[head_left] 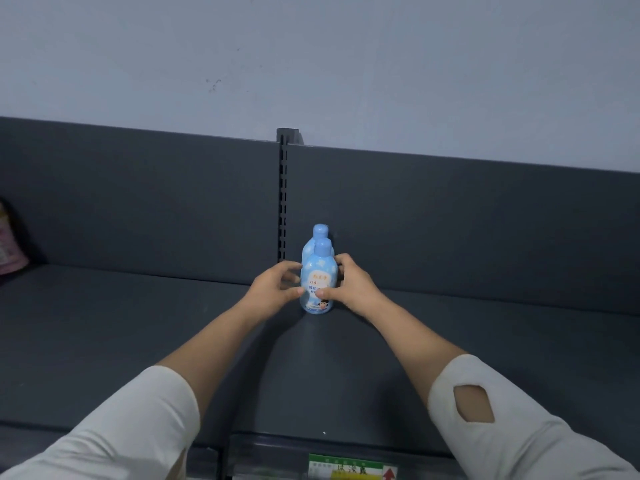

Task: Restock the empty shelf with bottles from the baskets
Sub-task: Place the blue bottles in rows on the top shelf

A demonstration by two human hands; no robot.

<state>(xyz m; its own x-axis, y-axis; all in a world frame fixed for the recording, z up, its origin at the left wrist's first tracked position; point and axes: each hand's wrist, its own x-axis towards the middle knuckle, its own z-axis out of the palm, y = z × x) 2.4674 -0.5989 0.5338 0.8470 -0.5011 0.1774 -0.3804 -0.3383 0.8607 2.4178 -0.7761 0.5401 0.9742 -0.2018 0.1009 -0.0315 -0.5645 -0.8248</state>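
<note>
While both hands, left hand [273,289] and right hand [349,289], clasp the upright front bottle [318,285], rear bottle [320,232] stands touching at 12 o'clock.

Single head-worn view, facing forward and slightly down onto the dark shelf [138,341] at arm's reach.

A pink package [10,242] sits far left; pale wall [311,57] behind.
</note>
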